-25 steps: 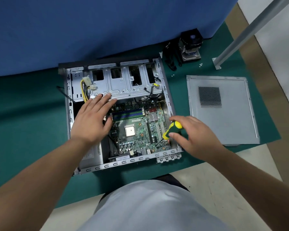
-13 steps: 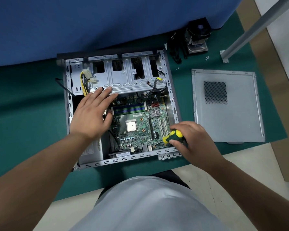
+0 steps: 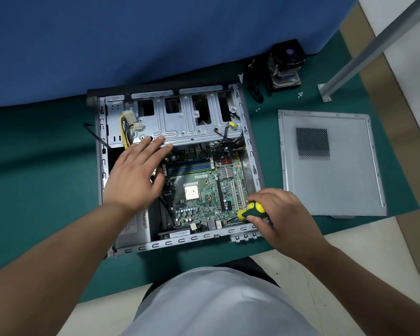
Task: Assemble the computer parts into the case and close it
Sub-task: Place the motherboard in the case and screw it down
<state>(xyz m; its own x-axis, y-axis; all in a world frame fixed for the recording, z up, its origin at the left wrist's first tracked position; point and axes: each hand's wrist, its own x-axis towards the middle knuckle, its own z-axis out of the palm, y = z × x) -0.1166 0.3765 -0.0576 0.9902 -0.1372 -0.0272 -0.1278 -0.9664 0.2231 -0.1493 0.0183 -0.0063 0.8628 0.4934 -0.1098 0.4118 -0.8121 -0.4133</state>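
— Looking down from the head camera: where does the case (image 3: 102, 166) lie?

— Flat on the green counter (image 3: 46, 190), open side up, with the motherboard (image 3: 204, 190) seated in its right half. The metal drive cage (image 3: 187, 122) spans the far part of the case, and the power supply (image 3: 136, 224) sits in the near left corner.

— And the hands?

— The left hand (image 3: 134, 180) lies spread, fingers straight, over the left edge of the motherboard, its fingertips reaching the near lip of the drive cage. The right hand (image 3: 279, 214) is at the near right corner of the case, fingers curled round a yellow-and-green screwdriver (image 3: 250, 212). The shaft angles down and left toward the near right corner of the board; I cannot tell whether the tip sits on a screw.

— Anything outside the case?

— The side panel (image 3: 330, 180) lies flat on the counter just right of the case, apart from it, right of the right hand. A cooler with a fan (image 3: 286, 64) stands at the far edge beside black cables (image 3: 255, 88), with a few small screws (image 3: 300, 94) loose near it. A blue partition (image 3: 131, 44) rises behind.
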